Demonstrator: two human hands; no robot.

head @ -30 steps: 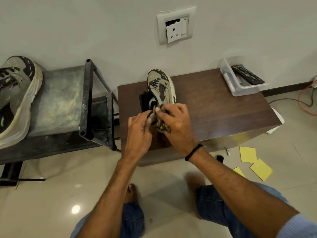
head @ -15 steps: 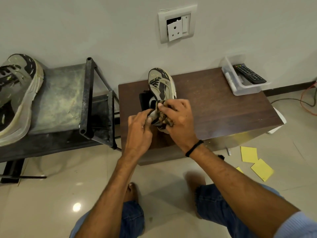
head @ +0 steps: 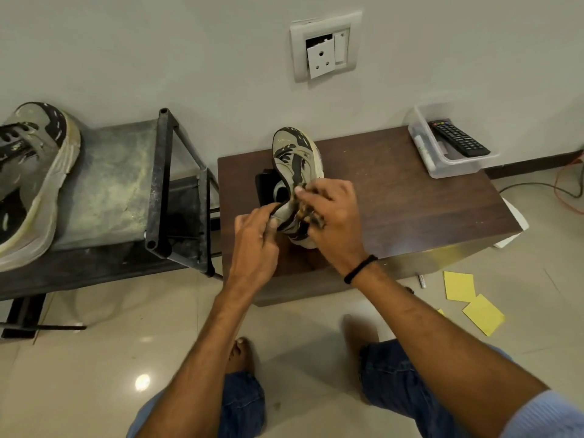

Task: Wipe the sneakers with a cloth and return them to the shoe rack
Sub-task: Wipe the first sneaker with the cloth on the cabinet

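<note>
Your left hand (head: 252, 235) pinched the sneaker (head: 294, 156) at its heel collar — your right hand (head: 335, 222) gripped the cloth (head: 311, 216), fingers curled against the shoe's side.

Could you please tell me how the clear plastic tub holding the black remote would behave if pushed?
The clear plastic tub looks thin-walled and light, so it would probably slide easily on the smooth dark wooden table. Sitting at the table's far corner, it might go over the edge. The black remote inside may shift.
</note>
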